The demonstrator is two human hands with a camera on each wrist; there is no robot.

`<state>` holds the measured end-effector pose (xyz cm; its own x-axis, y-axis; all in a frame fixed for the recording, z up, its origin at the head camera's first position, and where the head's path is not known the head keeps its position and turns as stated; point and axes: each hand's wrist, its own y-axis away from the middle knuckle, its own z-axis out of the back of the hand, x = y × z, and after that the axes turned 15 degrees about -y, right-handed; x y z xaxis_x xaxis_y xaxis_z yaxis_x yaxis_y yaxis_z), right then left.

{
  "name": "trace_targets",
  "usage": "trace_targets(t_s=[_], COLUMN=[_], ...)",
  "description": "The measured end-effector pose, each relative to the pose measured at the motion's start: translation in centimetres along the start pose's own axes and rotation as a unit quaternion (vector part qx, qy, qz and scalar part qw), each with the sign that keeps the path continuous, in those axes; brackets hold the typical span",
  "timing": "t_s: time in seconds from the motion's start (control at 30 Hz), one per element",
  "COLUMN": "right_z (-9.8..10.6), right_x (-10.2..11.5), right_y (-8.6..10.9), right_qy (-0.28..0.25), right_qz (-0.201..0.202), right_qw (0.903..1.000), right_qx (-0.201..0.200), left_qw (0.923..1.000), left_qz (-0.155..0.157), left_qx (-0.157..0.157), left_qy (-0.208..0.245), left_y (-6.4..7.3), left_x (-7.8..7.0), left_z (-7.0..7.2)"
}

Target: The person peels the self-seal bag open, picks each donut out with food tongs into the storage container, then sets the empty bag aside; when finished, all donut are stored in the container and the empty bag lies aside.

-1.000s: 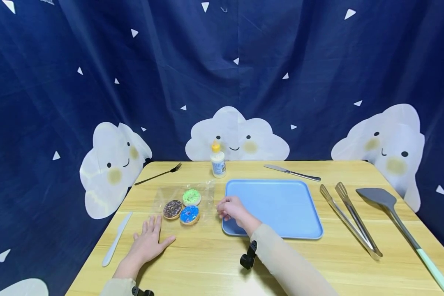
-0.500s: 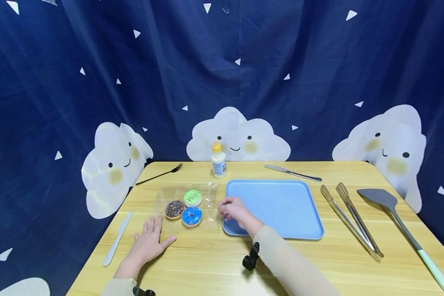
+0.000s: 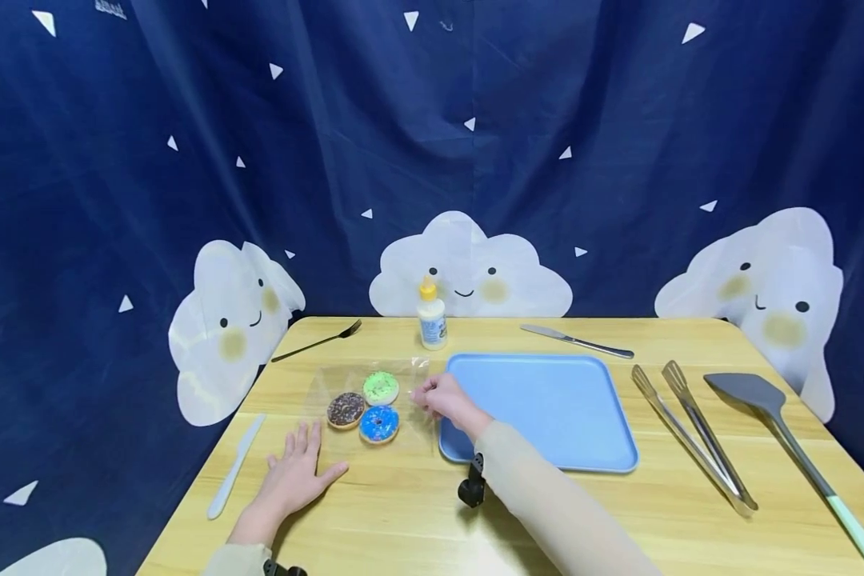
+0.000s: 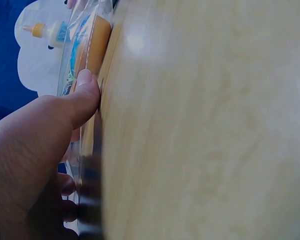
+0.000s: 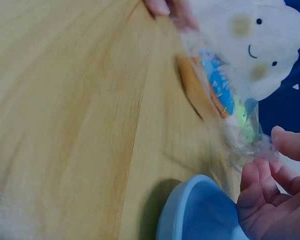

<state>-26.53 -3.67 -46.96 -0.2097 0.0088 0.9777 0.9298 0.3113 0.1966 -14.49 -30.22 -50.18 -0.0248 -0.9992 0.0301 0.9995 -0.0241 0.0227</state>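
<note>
A clear plastic bag (image 3: 416, 372) lies on the table with three toy donuts in it: brown (image 3: 346, 410), green (image 3: 381, 388) and blue (image 3: 379, 425). My left hand (image 3: 295, 476) rests flat at the bag's near left corner, fingers spread and thumb out to the side. In the left wrist view, the thumb (image 4: 85, 97) lies along the bag's edge. My right hand (image 3: 446, 398) pinches the bag's right edge between thumb and fingers, beside the blue tray (image 3: 540, 408). The right wrist view shows the crumpled plastic (image 5: 257, 150) at those fingertips.
Behind the bag stand a yellow-capped bottle (image 3: 432, 320) and a dark fork (image 3: 317, 340). A white knife (image 3: 236, 468) lies left, a metal knife (image 3: 576, 341) behind the tray. Metal tongs (image 3: 698, 440) and a grey spatula (image 3: 749, 392) lie right of the tray.
My right hand has moved a little left, off the tray's edge and onto the bag's right edge. The left hand has stayed in place. The head view has shifted slightly.
</note>
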Motion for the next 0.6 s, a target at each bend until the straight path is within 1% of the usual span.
trace_targets(t_s=[0.13, 0.23, 0.37, 0.47, 0.6], right_z=[-0.02, 0.04, 0.2, 0.36, 0.67], right_x=[-0.19, -0.28, -0.24, -0.2, -0.21], right_y=[-0.44, -0.61, -0.62, -0.52, -0.35], right_qy=[0.043, 0.055, 0.06, 0.053, 0.043], right_qz=[0.012, 0.018, 0.012, 0.003, 0.0], right_qw=[0.9989, 0.9982, 0.9981, 0.9984, 0.9984], right_qx=[-0.014, -0.013, -0.011, -0.021, -0.037], left_qw=[1.0, 0.9999, 0.9999, 1.0, 0.9999], left_qz=[0.001, -0.001, -0.001, 0.0, 0.003], left_qx=[-0.005, -0.012, -0.013, -0.007, 0.002], left_qy=[0.003, 0.0, 0.0, 0.005, 0.01], left_y=[-0.37, -0.51, -0.54, -0.49, -0.26], left_x=[-0.11, -0.17, -0.19, -0.1, 0.12], left_z=[-0.18, -0.2, -0.21, -0.23, -0.26])
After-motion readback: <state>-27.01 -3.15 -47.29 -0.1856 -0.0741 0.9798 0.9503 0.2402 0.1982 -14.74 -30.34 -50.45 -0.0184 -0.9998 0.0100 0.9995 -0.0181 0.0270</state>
